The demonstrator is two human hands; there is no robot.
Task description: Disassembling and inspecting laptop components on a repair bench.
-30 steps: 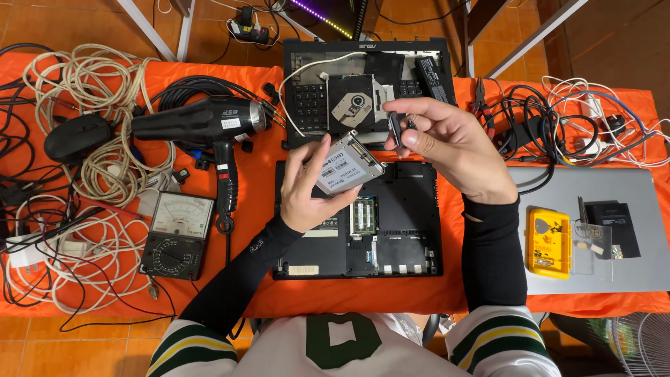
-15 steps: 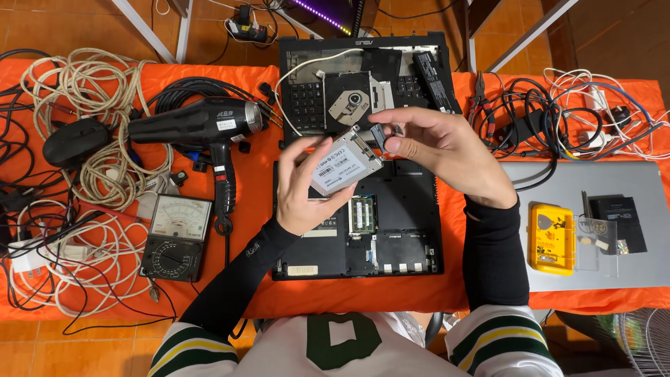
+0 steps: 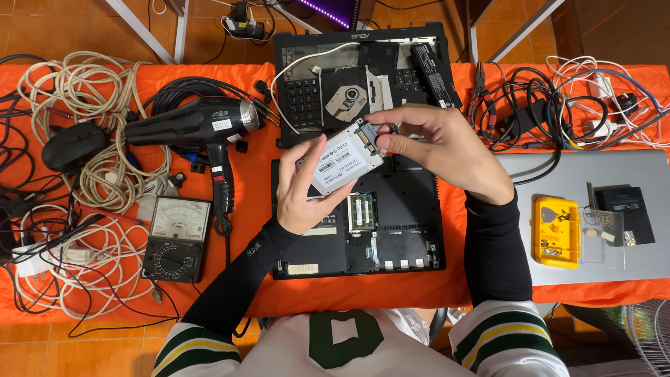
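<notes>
Fingers of right hand hide drive connector edge.

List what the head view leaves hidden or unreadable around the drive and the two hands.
- Underside of the drive: faces away from the head camera.
- Small part pinched at the drive's corner: covered by the right hand fingertips.
- Left hand palm: turned away; only its back shows.
- Laptop base upper bay: hidden behind both hands and the drive.
- Meter dial marks: too small.
- Fan: cut off by the lower right edge.
</notes>
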